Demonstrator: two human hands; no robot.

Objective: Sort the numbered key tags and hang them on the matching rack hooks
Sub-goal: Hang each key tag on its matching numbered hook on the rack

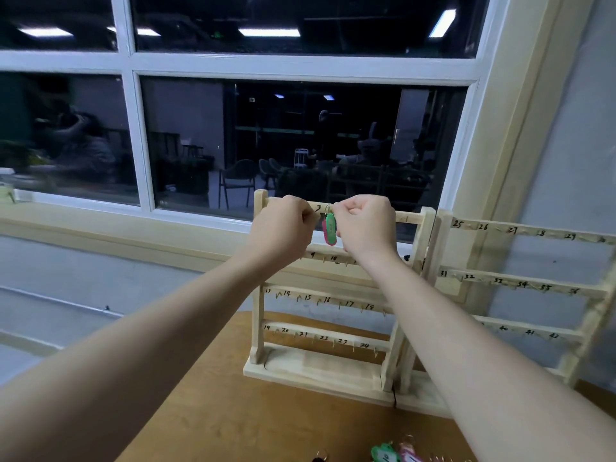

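dark window glass (pixel 300 135) and its white frame back a wooden table (pixel 216 411) where two numbered racks stand side by side. both my hands are up at the top rail of the near rack (pixel 413 217), the one numbered up to 24. my left hand (pixel 283 228) is curled with fingertips pinched at the rail just left of the "3" mark; what it pinches i cannot tell, perhaps the hook or the rail, to steady things. my right hand (pixel 365 225) is curled too, fingertips pinched beside the wire ring of a green key tag (pixel 330 228), which hangs below the rail between my hands. a pink tag (pixel 324 230) shows just behind it. whether the ring is already over the hook is hidden by my fingers; i judge this as the moment of seating it. below that rail the lower hooks, 9 through 24, look bare. right of the near rack, the second rack (pixel 520 285) carries 25 onward. near the table's front edge, well below the racks, more tags wait: a green one (pixel 385 454) and a pink one (pixel 408 456).
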